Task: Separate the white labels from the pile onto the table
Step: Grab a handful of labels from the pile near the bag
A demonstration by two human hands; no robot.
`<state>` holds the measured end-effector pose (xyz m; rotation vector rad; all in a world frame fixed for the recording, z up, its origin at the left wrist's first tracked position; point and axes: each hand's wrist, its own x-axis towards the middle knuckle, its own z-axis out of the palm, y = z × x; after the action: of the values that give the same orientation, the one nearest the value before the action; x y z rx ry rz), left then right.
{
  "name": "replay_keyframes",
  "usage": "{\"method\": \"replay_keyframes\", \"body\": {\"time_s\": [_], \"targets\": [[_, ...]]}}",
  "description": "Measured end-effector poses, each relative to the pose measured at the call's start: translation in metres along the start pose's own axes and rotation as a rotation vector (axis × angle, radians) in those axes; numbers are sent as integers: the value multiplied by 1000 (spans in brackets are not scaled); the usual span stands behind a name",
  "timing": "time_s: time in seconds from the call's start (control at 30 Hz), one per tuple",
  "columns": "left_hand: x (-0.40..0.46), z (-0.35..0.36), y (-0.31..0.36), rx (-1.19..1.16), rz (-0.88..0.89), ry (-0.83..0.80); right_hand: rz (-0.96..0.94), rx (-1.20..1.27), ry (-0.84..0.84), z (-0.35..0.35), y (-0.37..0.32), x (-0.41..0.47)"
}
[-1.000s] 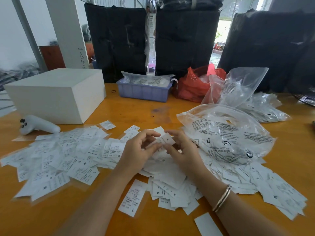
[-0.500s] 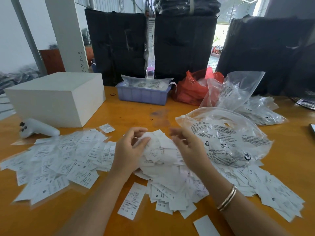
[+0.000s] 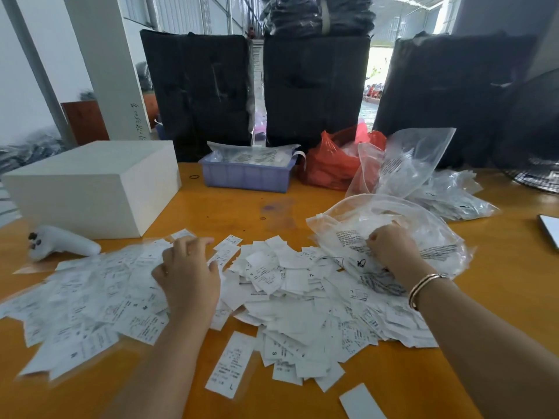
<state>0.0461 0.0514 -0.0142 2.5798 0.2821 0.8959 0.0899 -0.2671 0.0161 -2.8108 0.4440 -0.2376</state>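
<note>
**Labels half sorted across an orange bench**

Labels, white and printed, cover most of the near bench (image 3: 230, 213) in the single head view, which looks down over both forearms. A thick, jumbled pile (image 3: 305, 300) sits in the middle, its slips overlapping at every angle. To the left lies a flatter spread of labels (image 3: 90, 300), laid out more thinly. One long label (image 3: 230, 365) lies by itself at the near edge, with a blank slip (image 3: 361, 402) further right.

The left hand (image 3: 187, 276) rests palm down on the inner edge of the flat spread, fingers bent; whether it pinches a label underneath cannot be told. The right hand (image 3: 391, 246), with a bracelet (image 3: 422, 288) at the wrist, is curled with its knuckles against a clear plastic bag (image 3: 423, 234) lying over the pile's right side; it seems to grip the plastic, though the fingertips are hidden.

Behind them stand a white box (image 3: 90, 189), a white handheld controller (image 3: 60, 243), a blue tray (image 3: 246, 176), a red bag (image 3: 329, 164) and more clear bags (image 3: 405, 164).

Judging by the layout, a good share has been separated to the left, but the central pile looks as large or larger, so much work remains.
</note>
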Motion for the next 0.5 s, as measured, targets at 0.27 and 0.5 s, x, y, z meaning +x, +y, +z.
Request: {"method": "replay_keyframes", "body": {"time_s": [0.27,0.5], "targets": [[-16,3,20,-420,585,-390,43,351,176,7,4,-3],[-19,6,23,-509,559,-438,13,318,241,5,8,-6]]}}
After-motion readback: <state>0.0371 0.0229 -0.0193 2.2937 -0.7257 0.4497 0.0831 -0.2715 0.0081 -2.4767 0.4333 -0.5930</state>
